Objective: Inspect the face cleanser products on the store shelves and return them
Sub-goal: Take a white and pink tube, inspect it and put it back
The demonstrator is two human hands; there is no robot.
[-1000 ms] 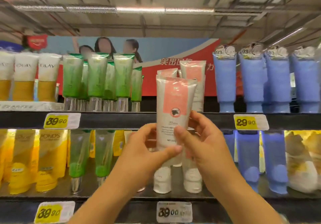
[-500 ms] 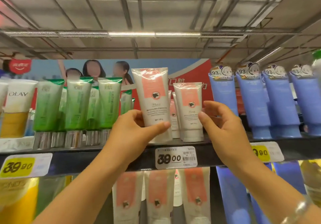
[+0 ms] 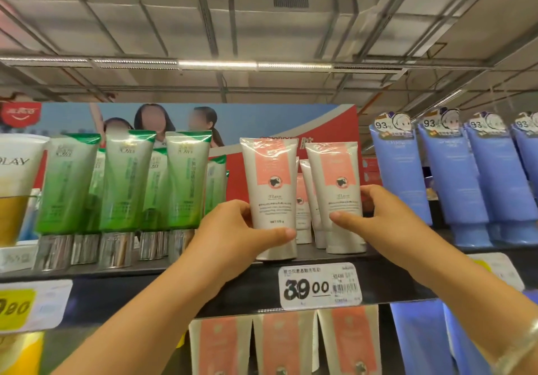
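**Once lifted, pink-label tube now back on upper shelf**

Where half a second ago the pink-label cleanser tube point(image 3: 269, 197) was held above the shelf edge, it now stands cap-down on the upper shelf point(image 3: 233, 287), above the 39.00 price tag point(image 3: 320, 286). Left hand point(image 3: 235, 229) still grips its lower body, thumb across front. Right hand point(image 3: 381, 217) has closed thumb and fingers round the neighbouring pink-label tube point(image 3: 339, 194). Likely return nearly done, next inspection starting. Green tubes point(image 3: 128, 182) left, blue tubes point(image 3: 471, 179) right.

Two hands point(image 3: 241, 229), four blue tubes point(image 3: 404, 176).
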